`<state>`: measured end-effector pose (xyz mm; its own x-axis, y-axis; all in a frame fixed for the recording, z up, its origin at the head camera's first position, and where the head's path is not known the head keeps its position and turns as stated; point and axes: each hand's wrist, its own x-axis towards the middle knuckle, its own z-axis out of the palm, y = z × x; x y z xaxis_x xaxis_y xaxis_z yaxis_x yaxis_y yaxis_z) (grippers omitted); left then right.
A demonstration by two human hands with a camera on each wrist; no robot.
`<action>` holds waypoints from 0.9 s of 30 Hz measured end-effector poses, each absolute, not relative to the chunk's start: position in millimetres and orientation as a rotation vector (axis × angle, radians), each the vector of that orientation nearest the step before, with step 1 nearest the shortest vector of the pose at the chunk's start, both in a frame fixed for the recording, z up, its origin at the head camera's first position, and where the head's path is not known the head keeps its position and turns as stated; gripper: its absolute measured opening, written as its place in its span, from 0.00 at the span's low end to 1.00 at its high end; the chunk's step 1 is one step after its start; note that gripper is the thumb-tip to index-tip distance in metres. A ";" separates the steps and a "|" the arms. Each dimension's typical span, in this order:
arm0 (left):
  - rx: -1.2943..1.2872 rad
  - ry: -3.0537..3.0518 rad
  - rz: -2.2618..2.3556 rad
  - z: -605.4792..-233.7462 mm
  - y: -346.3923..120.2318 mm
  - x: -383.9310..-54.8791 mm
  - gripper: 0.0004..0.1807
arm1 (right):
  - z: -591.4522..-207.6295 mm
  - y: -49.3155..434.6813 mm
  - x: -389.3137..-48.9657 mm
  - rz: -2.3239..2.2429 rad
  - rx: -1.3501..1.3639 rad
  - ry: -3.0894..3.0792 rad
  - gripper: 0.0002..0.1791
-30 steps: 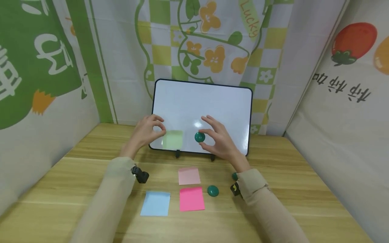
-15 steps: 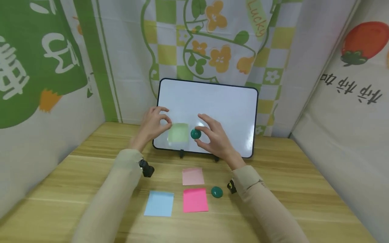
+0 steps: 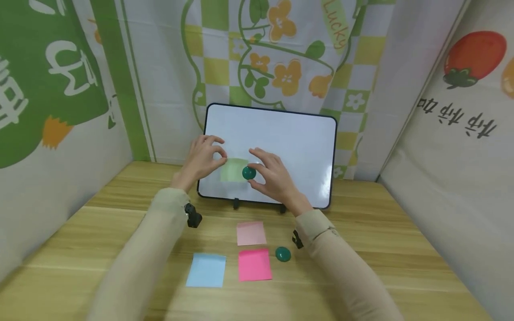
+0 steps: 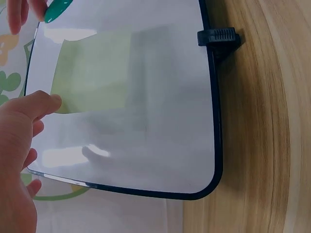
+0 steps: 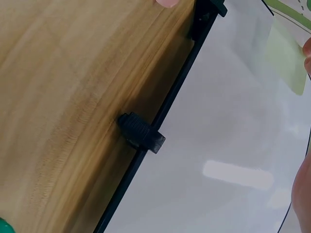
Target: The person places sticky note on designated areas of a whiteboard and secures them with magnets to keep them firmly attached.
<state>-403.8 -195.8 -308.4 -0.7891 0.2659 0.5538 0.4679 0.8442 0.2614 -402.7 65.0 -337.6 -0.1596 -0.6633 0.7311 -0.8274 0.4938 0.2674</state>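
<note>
A white whiteboard with a black frame leans upright at the back of the wooden table. My left hand pinches the upper left corner of a pale green sticky note in front of the board's lower left part. In the left wrist view the thumb lies on that corner of the note. My right hand holds a glossy round green magnet between thumb and forefinger. The magnet overlaps the note's right edge in the head view.
On the table in front lie a light pink note, a hot pink note and a blue note. Another green magnet lies right of them. Black stand feet hold the board's lower edge. Printed cloth hangs behind.
The left hand has raised the green note a little higher against the board. The right hand has brought the magnet leftward and up, from beside the note to its right edge.
</note>
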 end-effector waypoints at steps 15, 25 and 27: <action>-0.519 -2.511 -0.457 -305.3 -200.9 -416.7 0.08 | -329.9 44.2 -417.2 0.203 1.162 -1.966 0.21; -0.499 -2.533 -0.441 -301.5 -205.8 -419.1 0.08 | -323.3 19.1 -426.4 0.152 1.076 -2.061 0.21; -0.493 -2.550 -0.435 -301.4 -206.5 -420.0 0.08 | -322.1 15.2 -427.6 0.142 1.052 -2.084 0.21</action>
